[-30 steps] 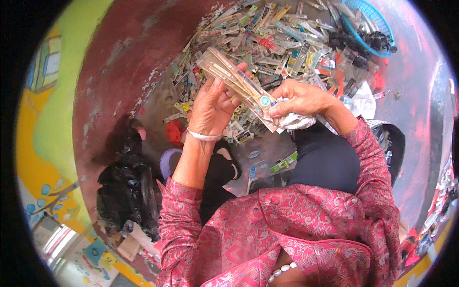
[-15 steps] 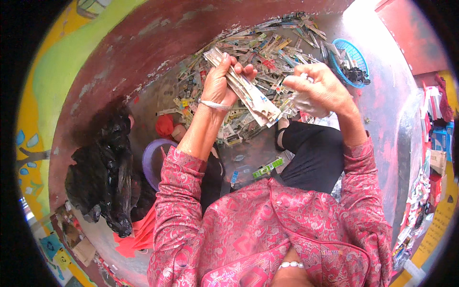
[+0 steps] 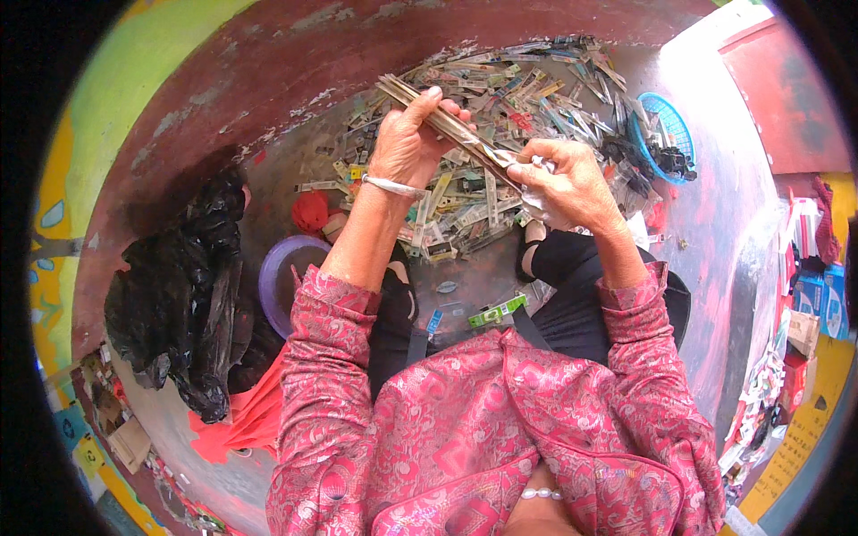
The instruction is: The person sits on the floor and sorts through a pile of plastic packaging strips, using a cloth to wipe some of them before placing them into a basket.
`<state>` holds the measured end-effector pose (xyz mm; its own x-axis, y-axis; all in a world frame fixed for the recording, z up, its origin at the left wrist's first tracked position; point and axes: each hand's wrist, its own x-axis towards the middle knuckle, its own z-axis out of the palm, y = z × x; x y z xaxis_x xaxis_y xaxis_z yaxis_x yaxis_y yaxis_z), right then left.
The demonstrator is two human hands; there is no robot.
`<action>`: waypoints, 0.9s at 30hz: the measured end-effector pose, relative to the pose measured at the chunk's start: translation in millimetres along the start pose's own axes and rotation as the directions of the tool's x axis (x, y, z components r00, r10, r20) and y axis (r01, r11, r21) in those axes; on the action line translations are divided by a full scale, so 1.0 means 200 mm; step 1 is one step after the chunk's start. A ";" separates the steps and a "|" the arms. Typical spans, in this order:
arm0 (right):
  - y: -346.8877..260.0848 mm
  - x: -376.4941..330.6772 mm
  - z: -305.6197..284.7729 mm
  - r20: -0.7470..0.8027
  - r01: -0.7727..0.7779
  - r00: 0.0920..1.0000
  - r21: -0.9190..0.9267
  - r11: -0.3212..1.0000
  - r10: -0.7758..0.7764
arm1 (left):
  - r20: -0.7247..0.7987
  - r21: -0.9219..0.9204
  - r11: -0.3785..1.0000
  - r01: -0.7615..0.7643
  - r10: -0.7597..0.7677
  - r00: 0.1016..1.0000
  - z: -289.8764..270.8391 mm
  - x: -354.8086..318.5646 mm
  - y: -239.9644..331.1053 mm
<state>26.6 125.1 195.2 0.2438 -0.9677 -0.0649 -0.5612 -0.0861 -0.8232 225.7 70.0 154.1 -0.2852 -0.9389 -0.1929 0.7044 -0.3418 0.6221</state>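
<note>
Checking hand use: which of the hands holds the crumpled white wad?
The right hand: the white wad bunches beneath its fingers; the left hand grips the strip bundle.

strip bundle (image 3: pixel 468 139): before pile (image 3: pixel 536 112) | basket (image 3: pixel 684 136): right of pile | bag (image 3: pixel 174 299): left of basin (image 3: pixel 267 288)

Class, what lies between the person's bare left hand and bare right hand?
In the head view, a bundle of long, flat, tan strips spans the gap, running from the left hand to the crumpled white wad gripped in the right hand.
</note>
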 end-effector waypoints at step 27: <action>0.03 0.04 0.06 0.178 -0.396 0.901 0.714 0.578 0.397 | 0.234 0.197 0.854 -0.482 0.436 0.869 0.16 -0.06 0.05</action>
<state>35.4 118.8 183.8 0.1379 -0.8633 -0.4855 0.1440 0.5024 -0.8525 214.7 79.5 186.3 -0.0924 -0.9551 0.2815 0.6110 0.1688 0.7734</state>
